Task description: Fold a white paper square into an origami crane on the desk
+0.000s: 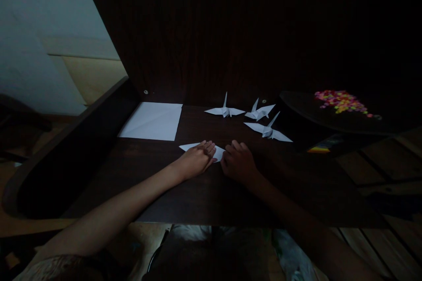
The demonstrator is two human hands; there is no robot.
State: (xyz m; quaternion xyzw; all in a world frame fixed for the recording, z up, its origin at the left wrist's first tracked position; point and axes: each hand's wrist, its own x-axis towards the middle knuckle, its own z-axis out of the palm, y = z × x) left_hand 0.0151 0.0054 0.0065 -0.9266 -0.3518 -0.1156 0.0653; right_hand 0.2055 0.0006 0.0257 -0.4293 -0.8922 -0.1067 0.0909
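A partly folded piece of white paper (219, 153) lies on the dark desk in front of me, its pointed left end showing past my wrist. My left hand (197, 158) rests flat on top of it, fingers stretched out together. At the paper's right end, my right hand (240, 162) has its fingers curled in and closed on the edge; the fingertips are partly hidden. Just beyond stand folded paper cranes: one (225, 111) at the left, one (260, 111) at the back right, and one (267, 131) nearer my right hand.
A stack or sheet of white paper (151, 120) lies at the desk's left. Colourful small pieces (343, 102) are heaped on a raised dark shelf (296, 101) at the right. A dark side panel (75, 145) bounds the left, and a tall dark board (214, 30) rises behind.
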